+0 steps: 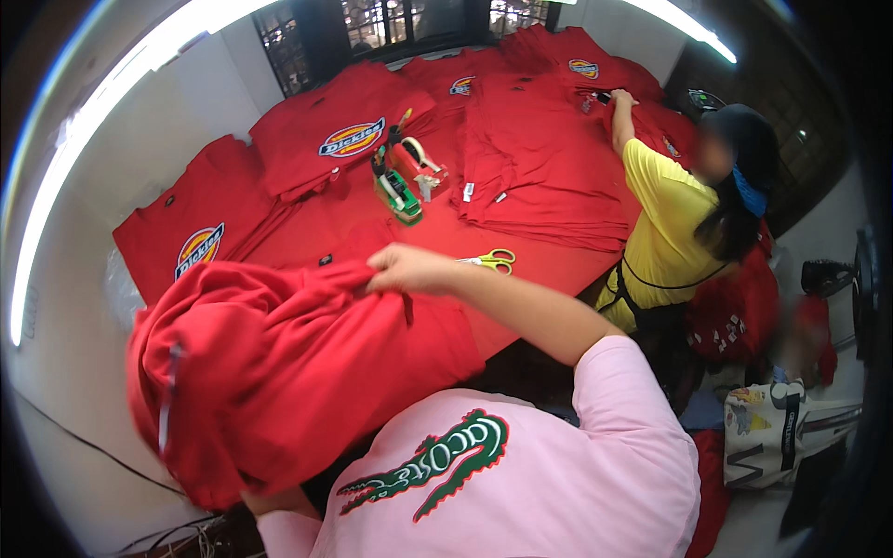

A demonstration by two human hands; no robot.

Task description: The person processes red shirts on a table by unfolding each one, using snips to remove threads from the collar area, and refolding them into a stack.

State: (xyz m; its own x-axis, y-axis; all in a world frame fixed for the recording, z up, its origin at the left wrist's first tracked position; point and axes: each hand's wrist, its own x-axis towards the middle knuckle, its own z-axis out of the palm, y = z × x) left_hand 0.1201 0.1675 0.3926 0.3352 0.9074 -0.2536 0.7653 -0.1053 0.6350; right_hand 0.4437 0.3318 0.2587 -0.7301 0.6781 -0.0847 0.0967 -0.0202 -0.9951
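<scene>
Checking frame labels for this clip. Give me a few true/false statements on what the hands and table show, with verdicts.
1. The right hand pinches a bunched red shirt. True.
2. The left hand is plainly in view, holding scissors. False: the left hand is hidden under the shirt, and the scissors lie untouched on the table.
3. A tape dispenser stands among the red shirts on the table. True.
4. The co-worker in a yellow top sits idle with arms folded. False: one arm reaches out over the shirt stack.
5. The scissors have blue handles. False: they are yellow-green.
</scene>
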